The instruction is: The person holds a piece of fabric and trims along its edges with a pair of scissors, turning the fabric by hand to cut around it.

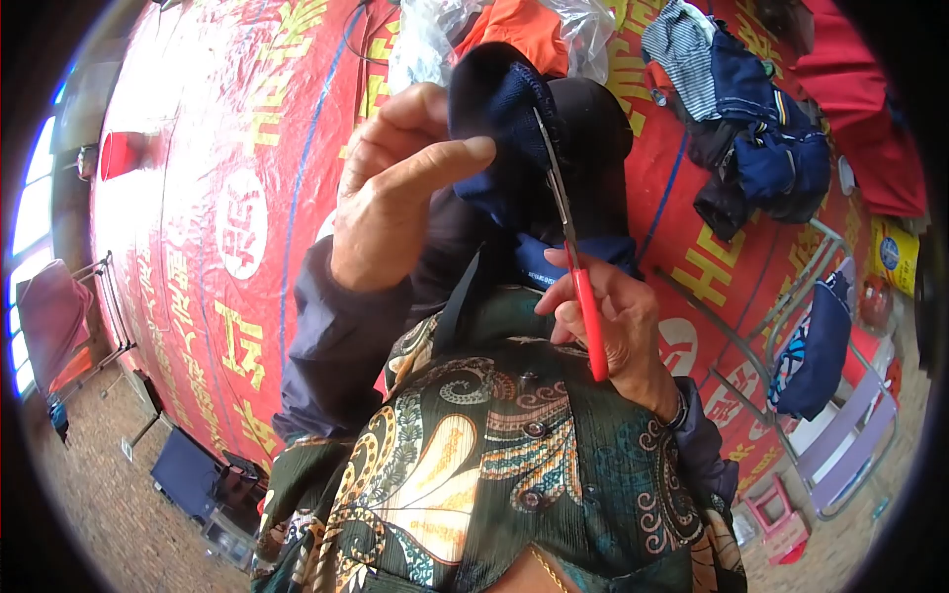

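Note:
My right hand [623,331] is closed around the red handles of a pair of scissors [593,321]. The narrow metal blades point up and look nearly together, lying along the frayed edge of a navy knit cloth [499,109]. My left hand [395,183] pinches that cloth at its left side, thumb in front and the other fingers partly behind it. The cloth is held up over my dark-clad lap. More navy fabric with small white print [583,259] rests by my waist, just above the right hand. What kind of garment it is, I cannot tell.
Red sheeting with yellow lettering [267,128] covers the ground. Orange fabric in clear plastic [524,30] lies ahead. A pile of dark clothes [766,128] is at the right, near a metal-framed chair [845,440] and a pink stool [776,519].

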Tool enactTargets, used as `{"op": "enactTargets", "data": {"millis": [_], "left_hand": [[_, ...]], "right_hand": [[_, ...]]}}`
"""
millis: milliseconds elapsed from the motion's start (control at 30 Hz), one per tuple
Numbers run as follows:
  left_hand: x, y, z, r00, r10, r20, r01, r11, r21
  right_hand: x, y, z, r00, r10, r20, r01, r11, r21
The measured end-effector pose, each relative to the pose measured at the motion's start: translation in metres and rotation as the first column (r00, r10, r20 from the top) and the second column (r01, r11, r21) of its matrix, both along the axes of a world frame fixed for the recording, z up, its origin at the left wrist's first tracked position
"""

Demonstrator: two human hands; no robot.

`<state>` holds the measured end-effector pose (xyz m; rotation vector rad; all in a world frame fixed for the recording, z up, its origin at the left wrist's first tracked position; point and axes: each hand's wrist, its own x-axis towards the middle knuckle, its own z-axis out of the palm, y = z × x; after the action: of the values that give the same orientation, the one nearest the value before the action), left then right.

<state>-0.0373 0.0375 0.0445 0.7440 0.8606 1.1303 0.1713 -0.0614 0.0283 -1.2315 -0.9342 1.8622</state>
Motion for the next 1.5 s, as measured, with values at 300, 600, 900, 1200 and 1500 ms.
{"op": "enactTargets", "data": {"millis": [300,600,900,1200,1500], "left_hand": [[0.012,0.001,-0.018,0.989,-0.140,-0.040,0.135,0.986,-0.099],[0.016,0.004,-0.026,0.983,-0.170,0.069,0.181,0.954,-0.240],[0.013,-0.005,-0.045,0.984,-0.138,0.114,0.165,0.945,-0.282],[0.004,-0.023,-0.055,0.975,-0.089,-0.202,0.055,0.984,-0.168],[0.004,-0.082,-0.065,0.882,-0.388,-0.269,0.342,0.918,-0.202]], "right_hand": [[-0.001,-0.004,-0.005,0.999,-0.024,0.048,0.027,0.996,-0.083],[-0.001,-0.008,-0.025,0.999,0.030,-0.024,-0.031,0.997,-0.073],[0.000,-0.009,-0.028,0.983,0.174,-0.062,-0.177,0.983,-0.041],[-0.002,0.002,-0.021,0.979,0.168,-0.111,-0.185,0.968,-0.171],[-0.020,0.014,-0.024,1.000,-0.027,0.000,0.027,0.996,-0.081]]}}
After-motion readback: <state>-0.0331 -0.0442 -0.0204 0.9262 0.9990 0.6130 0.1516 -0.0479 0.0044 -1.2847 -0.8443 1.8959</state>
